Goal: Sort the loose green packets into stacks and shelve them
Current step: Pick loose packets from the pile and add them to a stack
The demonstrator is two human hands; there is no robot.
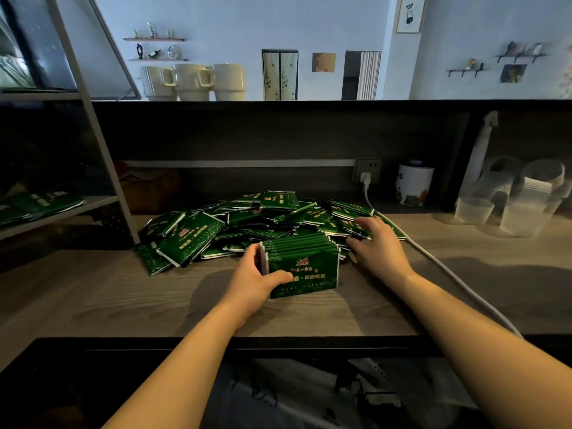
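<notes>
A heap of loose green packets (247,224) lies on the wooden counter (154,298). In front of the heap stands a stack of green packets (305,261) on edge. My left hand (258,280) grips the stack's left end, thumb across its front face. My right hand (376,243) rests on loose packets at the heap's right side, fingers spread and slightly bent. More green packets (37,205) lie on a shelf of the metal rack (105,168) at the left.
A white cable (445,267) runs from a wall socket across the counter past my right wrist. A white tin (413,184) and clear plastic cups (510,202) stand at the back right. Cream mugs (192,82) sit on the ledge above.
</notes>
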